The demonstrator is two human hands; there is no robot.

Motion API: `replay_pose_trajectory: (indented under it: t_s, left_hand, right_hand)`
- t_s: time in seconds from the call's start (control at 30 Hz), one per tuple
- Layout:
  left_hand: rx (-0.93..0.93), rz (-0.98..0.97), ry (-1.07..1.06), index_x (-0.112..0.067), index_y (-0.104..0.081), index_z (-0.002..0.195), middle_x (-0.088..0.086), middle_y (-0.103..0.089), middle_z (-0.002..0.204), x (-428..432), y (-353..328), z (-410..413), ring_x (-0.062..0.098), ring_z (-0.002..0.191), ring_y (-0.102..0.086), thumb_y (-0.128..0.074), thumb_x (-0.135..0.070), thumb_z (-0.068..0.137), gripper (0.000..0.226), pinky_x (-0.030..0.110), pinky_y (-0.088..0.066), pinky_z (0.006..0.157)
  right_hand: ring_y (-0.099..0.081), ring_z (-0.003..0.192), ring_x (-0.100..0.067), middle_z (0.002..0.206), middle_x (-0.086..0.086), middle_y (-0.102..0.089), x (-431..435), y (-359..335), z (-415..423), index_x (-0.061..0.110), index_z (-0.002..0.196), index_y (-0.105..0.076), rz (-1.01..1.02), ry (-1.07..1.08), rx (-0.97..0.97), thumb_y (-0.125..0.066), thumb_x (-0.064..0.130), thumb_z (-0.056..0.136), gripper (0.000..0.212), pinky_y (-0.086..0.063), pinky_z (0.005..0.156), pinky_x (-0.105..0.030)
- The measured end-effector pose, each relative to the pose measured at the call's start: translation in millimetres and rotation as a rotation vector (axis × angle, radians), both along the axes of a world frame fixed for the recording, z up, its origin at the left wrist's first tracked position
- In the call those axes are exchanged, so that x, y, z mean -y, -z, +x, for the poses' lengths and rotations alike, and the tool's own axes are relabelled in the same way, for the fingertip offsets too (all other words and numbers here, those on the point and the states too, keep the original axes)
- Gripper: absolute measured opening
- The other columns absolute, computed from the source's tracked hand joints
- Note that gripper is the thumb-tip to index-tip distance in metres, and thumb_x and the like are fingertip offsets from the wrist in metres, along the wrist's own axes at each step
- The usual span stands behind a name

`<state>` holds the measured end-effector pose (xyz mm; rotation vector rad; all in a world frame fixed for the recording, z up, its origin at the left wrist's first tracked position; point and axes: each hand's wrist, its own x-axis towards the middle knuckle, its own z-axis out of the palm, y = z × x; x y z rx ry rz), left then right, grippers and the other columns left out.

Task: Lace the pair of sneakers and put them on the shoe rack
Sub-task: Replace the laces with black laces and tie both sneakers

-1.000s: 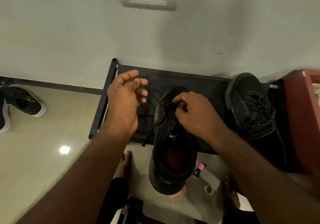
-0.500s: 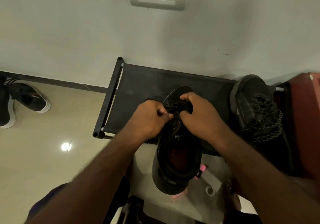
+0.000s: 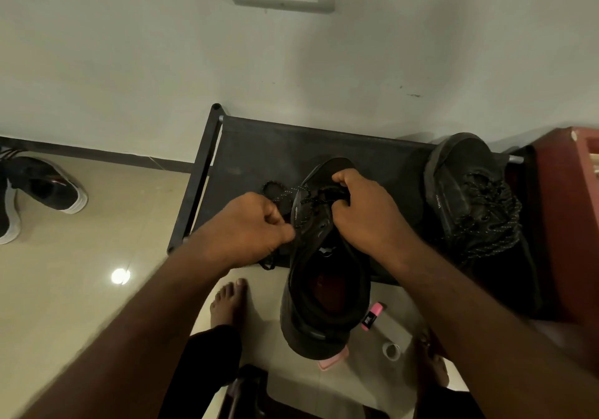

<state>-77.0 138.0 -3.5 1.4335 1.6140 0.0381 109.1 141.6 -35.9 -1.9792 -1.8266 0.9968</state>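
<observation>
Item 1: black sneaker (image 3: 324,292), partly laced, toe over the shoe rack (image 3: 256,146), heel out past its near edge. Item 2: second sneaker (image 3: 466,192), laced, at the rack's right end. Left hand (image 3: 249,224): fingers curled, pinching the lace (image 3: 284,194) at the sneaker's left side. Right hand (image 3: 366,214): curled round the eyelet area, gripping it. Risk: a hard tug may tip the overhanging sneaker floorward, or the slack loop may snag.

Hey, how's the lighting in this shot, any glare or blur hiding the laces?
Head view: dim, warm light; one round glare spot on the floor tile; the black sneaker and its speckled lace barely separate from the dark shoe rack; forearms look soft near the bottom edge.
</observation>
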Motion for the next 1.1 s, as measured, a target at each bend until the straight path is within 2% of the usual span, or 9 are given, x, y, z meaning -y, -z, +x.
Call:
replay_pose_trajectory:
  t_s: [0.2,0.33,0.43,0.53,0.63,0.73,0.83,0.93,1.1]
  left_hand:
    - [0.011,0.201,-0.017,-0.017,-0.07,0.081,-0.002,-0.065,0.079,-1,9,26,0.008,0.074,-0.062,-0.067,-0.037,0.091,0.022,0.017,-0.045,0.058]
    - [0.063,0.091,-0.044,-0.019,-0.068,0.085,-0.001,-0.067,0.08,-6,9,27,0.006,0.075,-0.062,-0.061,-0.026,0.097,0.015,0.018,-0.042,0.06]
    - [0.196,-0.054,-0.197,-0.011,-0.071,0.091,0.015,-0.071,0.092,-8,1,19,0.021,0.084,-0.067,-0.058,-0.025,0.097,0.019,0.026,-0.047,0.071]
    - [0.288,0.052,-0.431,-0.01,-0.067,0.083,0.008,-0.069,0.079,-11,-5,13,0.017,0.075,-0.063,-0.056,-0.022,0.095,0.02,0.035,-0.049,0.085]
    - [0.832,-0.005,-0.671,-0.014,-0.061,0.089,0.0,-0.062,0.073,-18,-16,13,0.01,0.063,-0.056,-0.051,-0.014,0.098,0.013,0.027,-0.05,0.068]
    - [1.296,-0.12,-0.778,-0.008,-0.06,0.105,0.006,-0.068,0.086,-23,-28,21,0.014,0.076,-0.065,-0.047,-0.008,0.097,0.015,0.025,-0.056,0.073]
    - [1.478,-0.143,-0.92,0.003,-0.056,0.122,0.018,-0.07,0.109,-24,-34,29,0.025,0.099,-0.071,-0.045,0.0,0.094,0.03,0.031,-0.056,0.092]
    - [1.509,-0.136,-1.033,0.008,-0.049,0.129,0.026,-0.064,0.124,-28,-28,28,0.031,0.108,-0.069,-0.041,0.005,0.096,0.034,0.035,-0.054,0.097]
    - [1.054,-0.034,-1.2,0.007,-0.052,0.128,0.021,-0.067,0.11,-33,-5,10,0.022,0.087,-0.075,-0.04,0.006,0.101,0.029,0.027,-0.061,0.073]
  right_hand:
    - [-0.057,0.097,-0.006,0.119,0.0,-0.064,-1,2,3,0.017,0.128,-0.058,0.036,-0.015,-0.01,-0.054,0.008,0.093,0.036,-0.039,0.072,-0.008]
    - [-0.05,0.073,0.001,0.103,0.005,-0.062,0,3,5,0.018,0.119,-0.061,0.034,-0.011,-0.006,-0.054,0.01,0.095,0.027,-0.032,0.06,-0.008]
    - [-0.052,0.074,-0.003,0.105,0.003,-0.063,1,3,4,0.018,0.121,-0.061,0.029,-0.013,-0.011,-0.053,0.01,0.096,0.028,-0.036,0.061,-0.013]
    - [-0.053,0.072,-0.003,0.098,0.006,-0.061,1,1,4,0.018,0.122,-0.061,0.002,-0.004,-0.021,-0.052,0.01,0.096,0.028,-0.036,0.06,-0.011]
    - [-0.057,0.076,0.007,0.095,0.016,-0.063,4,-11,0,0.021,0.113,-0.067,0.121,0.12,-0.13,-0.056,0.011,0.096,0.023,-0.045,0.064,-0.006]
    - [-0.066,0.079,0.0,0.085,0.011,-0.071,9,-35,-11,0.02,0.102,-0.071,0.269,0.171,-0.422,-0.062,0.017,0.097,0.011,-0.051,0.07,-0.012]
    - [-0.071,0.096,-0.007,0.097,0.002,-0.076,13,-54,-23,0.017,0.126,-0.06,-0.065,0.078,-0.864,-0.062,0.025,0.097,0.03,-0.054,0.092,-0.025]
    - [-0.072,0.086,-0.015,0.078,-0.003,-0.074,17,-57,-23,0.012,0.136,-0.049,-0.233,0.02,-0.983,-0.06,0.012,0.097,0.04,-0.053,0.096,-0.031]
    - [-0.041,0.049,-0.009,0.071,0.001,-0.058,-6,-60,24,0.013,0.117,-0.06,0.011,0.474,-1.184,-0.046,0.005,0.101,0.023,-0.039,0.044,-0.022]
